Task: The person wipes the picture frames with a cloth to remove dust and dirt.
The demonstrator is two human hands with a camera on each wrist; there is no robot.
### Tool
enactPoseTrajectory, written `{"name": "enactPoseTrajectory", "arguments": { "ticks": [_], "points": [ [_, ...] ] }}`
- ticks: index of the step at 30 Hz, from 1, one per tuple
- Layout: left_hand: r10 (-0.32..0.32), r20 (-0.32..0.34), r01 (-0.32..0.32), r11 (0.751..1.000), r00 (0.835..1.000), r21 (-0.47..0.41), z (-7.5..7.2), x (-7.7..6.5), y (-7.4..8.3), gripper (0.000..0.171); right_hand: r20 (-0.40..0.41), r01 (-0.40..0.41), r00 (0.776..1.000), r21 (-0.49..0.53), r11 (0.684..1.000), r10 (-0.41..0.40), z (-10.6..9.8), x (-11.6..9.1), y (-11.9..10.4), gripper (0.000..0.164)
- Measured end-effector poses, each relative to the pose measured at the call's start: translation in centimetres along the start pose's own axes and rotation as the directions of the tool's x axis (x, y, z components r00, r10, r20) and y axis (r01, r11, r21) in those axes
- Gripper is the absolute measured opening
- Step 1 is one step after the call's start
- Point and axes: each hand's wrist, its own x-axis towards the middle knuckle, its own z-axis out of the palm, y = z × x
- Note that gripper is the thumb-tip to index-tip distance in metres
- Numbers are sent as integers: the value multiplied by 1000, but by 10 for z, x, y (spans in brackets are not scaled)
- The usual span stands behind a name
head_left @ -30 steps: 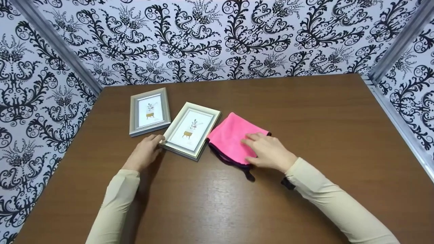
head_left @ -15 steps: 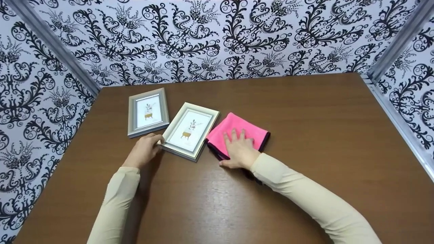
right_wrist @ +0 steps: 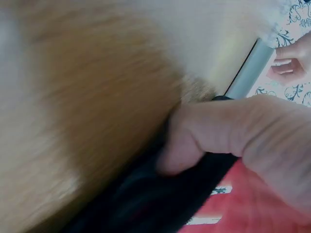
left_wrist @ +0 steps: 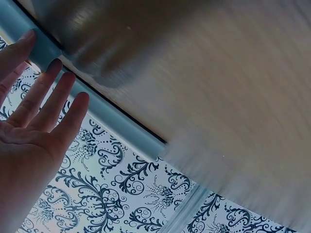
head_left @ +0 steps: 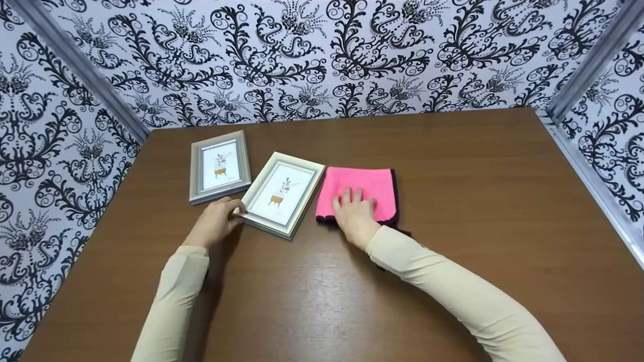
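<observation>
A cream picture frame with a plant print lies tilted on the table. My left hand touches its lower left corner; in the left wrist view the fingers reach out nearly straight to the frame's pale edge. To the right lies a folded pink cloth with black trim, close beside the frame. My right hand holds its front part, fingertips bent on top. The right wrist view shows the thumb bent against the black trim.
A second, greyer picture frame lies at the back left, near the cream one's upper left side. Brown tabletop extends around them, with patterned walls behind and at both sides.
My right hand has moved left from the cloth's right part to its front. The cloth has turned so its edges run squarer to the table. The left hand stays at the frame corner.
</observation>
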Motion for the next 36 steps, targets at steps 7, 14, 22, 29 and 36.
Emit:
{"name": "enactPoseTrajectory", "arguments": {
  "ticks": [7,14,22,29,36],
  "points": [
    [-3,-7,3,1000,1000,-5,2,2,0,20,30,42,998,223,974,-50,-5,-1,17,62],
    [-25,1,25,1000,1000,7,1,4,3,21,-105,159,984,159,974,-144,-1,-2,26,48],
    [-52,17,51,998,999,27,-4,3,10,19,-73,220,975,215,951,-209,-2,-3,35,52],
    [-71,29,69,996,997,51,-6,5,11,18,-211,251,952,136,958,-219,0,-2,34,33],
    [-74,71,69,996,995,63,0,8,21,17,-381,207,889,-158,966,-253,12,4,26,26]
  ]
}}
